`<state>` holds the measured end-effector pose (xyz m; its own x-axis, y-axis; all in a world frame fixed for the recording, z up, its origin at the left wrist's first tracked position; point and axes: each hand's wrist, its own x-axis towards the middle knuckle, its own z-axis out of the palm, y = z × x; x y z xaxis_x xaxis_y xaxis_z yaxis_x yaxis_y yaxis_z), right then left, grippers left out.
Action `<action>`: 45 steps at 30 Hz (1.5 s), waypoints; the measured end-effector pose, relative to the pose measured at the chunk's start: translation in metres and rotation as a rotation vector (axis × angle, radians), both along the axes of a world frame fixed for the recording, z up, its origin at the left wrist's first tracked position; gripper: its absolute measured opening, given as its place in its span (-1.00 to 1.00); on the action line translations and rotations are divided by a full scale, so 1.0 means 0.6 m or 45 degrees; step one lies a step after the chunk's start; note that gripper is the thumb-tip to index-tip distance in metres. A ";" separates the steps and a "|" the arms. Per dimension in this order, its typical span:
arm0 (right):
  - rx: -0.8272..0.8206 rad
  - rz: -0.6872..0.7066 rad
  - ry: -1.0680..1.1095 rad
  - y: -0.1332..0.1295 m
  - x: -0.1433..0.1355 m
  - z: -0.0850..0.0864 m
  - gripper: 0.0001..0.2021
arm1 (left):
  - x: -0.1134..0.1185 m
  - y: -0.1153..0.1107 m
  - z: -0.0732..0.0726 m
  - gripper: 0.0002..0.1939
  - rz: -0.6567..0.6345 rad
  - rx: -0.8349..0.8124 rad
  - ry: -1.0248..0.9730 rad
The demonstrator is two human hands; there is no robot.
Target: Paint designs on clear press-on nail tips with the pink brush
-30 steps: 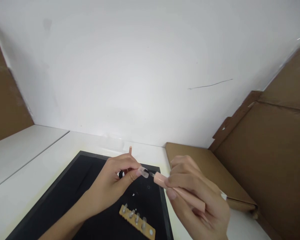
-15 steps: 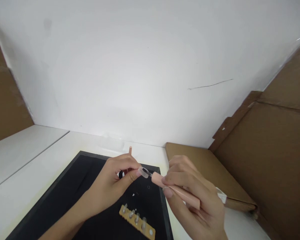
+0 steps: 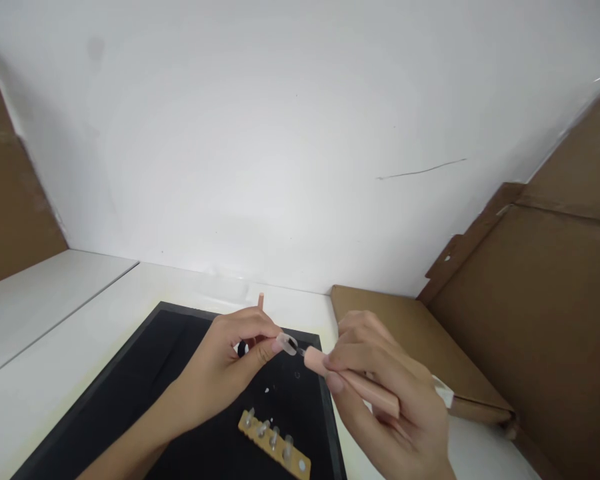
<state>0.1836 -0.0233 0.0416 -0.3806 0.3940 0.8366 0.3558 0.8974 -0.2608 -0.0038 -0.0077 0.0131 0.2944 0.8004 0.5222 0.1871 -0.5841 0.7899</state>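
My left hand pinches a clear false nail tip between thumb and forefinger, its free end pointing right. My right hand grips the pink handle of a nail polish brush tilted down to the right. The dark bristles lie on or just over the nail tip; contact is hard to make out. Below the hands, a yellowish strip carries several clear nail tips standing up on it. A slim pink rod shows behind my left hand, its lower part hidden.
A black mat with a raised rim lies on the white table. To the right are a flat cardboard box and a cardboard wall. A white wall rises behind. Small white specks dot the mat.
The brush has shifted very slightly along the nail tip, its bristles now nearer the tip's free end. My left hand and the strip stay where they were.
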 end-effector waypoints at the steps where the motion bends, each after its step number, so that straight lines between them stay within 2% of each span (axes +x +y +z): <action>1: 0.002 -0.011 0.001 -0.001 0.000 0.000 -0.81 | 0.000 0.000 0.001 -0.77 -0.003 -0.008 -0.004; 8: 0.027 0.061 0.034 -0.001 0.001 0.002 -0.77 | -0.001 -0.001 0.003 -0.77 0.013 0.001 -0.013; 14: -0.007 -0.015 -0.003 -0.001 0.002 0.003 -0.80 | -0.001 0.000 0.001 -0.79 0.008 -0.005 0.013; 22: 0.023 0.045 0.066 -0.002 0.002 -0.001 -0.78 | -0.003 -0.001 0.002 -0.80 0.022 -0.016 -0.048; 28: 0.015 0.061 0.100 0.000 0.005 -0.007 -0.76 | -0.002 0.001 -0.005 -0.84 0.080 -0.102 -0.091; 37: 0.027 0.001 0.096 0.002 0.006 -0.009 -0.78 | -0.002 0.004 -0.019 -0.89 0.078 -0.331 -0.118; 45: 0.046 -0.027 0.077 -0.001 0.004 -0.006 -0.78 | -0.002 0.002 -0.011 -0.81 -0.017 -0.220 -0.128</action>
<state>0.1858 -0.0237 0.0382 -0.3208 0.3708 0.8715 0.3592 0.8991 -0.2503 -0.0049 -0.0065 0.0063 0.2592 0.8771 0.4043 0.0954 -0.4399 0.8930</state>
